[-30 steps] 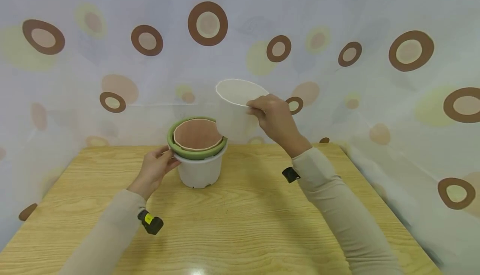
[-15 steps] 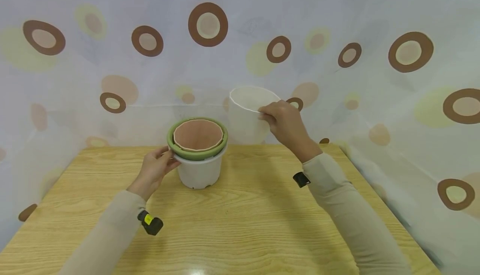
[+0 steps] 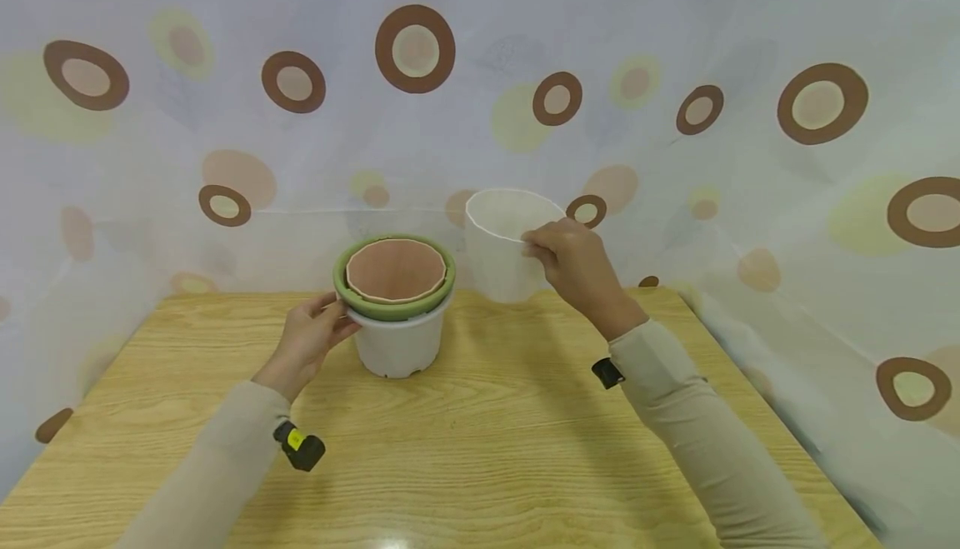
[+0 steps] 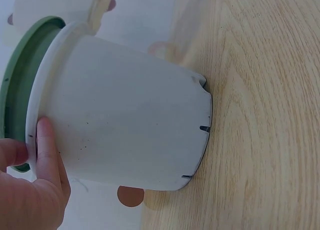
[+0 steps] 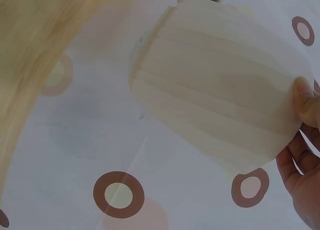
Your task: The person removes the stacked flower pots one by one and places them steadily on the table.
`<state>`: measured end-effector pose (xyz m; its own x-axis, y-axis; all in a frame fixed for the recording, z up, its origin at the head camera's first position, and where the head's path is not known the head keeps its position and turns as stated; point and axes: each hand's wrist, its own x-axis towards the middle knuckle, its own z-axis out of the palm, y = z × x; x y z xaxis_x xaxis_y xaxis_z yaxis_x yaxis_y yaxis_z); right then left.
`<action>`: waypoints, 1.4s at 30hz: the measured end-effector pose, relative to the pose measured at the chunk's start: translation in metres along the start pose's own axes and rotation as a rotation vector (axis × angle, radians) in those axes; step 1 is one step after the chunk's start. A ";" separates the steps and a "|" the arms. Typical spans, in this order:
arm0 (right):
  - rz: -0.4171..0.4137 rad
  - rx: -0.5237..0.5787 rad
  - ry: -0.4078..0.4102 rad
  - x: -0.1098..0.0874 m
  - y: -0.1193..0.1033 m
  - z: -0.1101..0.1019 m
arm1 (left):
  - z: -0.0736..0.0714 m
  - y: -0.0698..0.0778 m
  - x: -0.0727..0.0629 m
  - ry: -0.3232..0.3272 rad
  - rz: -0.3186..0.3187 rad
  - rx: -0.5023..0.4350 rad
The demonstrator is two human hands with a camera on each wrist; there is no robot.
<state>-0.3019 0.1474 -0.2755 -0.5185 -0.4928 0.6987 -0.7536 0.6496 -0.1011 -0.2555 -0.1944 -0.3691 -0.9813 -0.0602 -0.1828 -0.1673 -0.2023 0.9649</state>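
Observation:
A nested stack of flower pots stands at the back of the table: a white pot [image 3: 399,347] outermost, a green pot [image 3: 390,311] inside it, and a pinkish-brown pot [image 3: 396,269] innermost. My left hand [image 3: 306,341] pinches the rim of the white pot; in the left wrist view its thumb [image 4: 14,152] lies against the green rim and its fingers under the white one. To the right of the stack, my right hand [image 3: 577,266] pinches the rim of a second, cream-white pot [image 3: 498,262], held in the air with its mouth up. Faceted sides show on this pot in the right wrist view.
The wood-grain table [image 3: 450,457] spreads in front of the stack. Behind and to the right hangs a pale sheet [image 3: 480,74] printed with brown rings. Each wrist carries a small black camera [image 3: 303,449].
The cream-white pot, pinched in my right hand, has moved right, away from over the stack, and lower toward the table. My left hand and the stack have stayed in place.

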 end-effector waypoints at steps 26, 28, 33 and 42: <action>-0.084 -0.037 0.012 -0.049 0.014 0.046 | 0.001 -0.002 0.000 0.000 0.030 0.010; -0.089 -0.034 0.010 -0.052 0.014 0.050 | 0.001 -0.002 0.000 -0.002 0.028 0.016; -0.087 -0.022 -0.008 -0.058 0.016 0.059 | 0.001 -0.001 0.001 -0.002 0.025 0.023; -0.102 -0.023 0.013 -0.070 0.015 0.071 | 0.001 -0.002 0.001 -0.004 0.026 0.018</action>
<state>-0.3059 0.1501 -0.3760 -0.4345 -0.5493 0.7138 -0.7926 0.6096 -0.0134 -0.2561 -0.1931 -0.3709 -0.9857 -0.0617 -0.1569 -0.1433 -0.1829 0.9726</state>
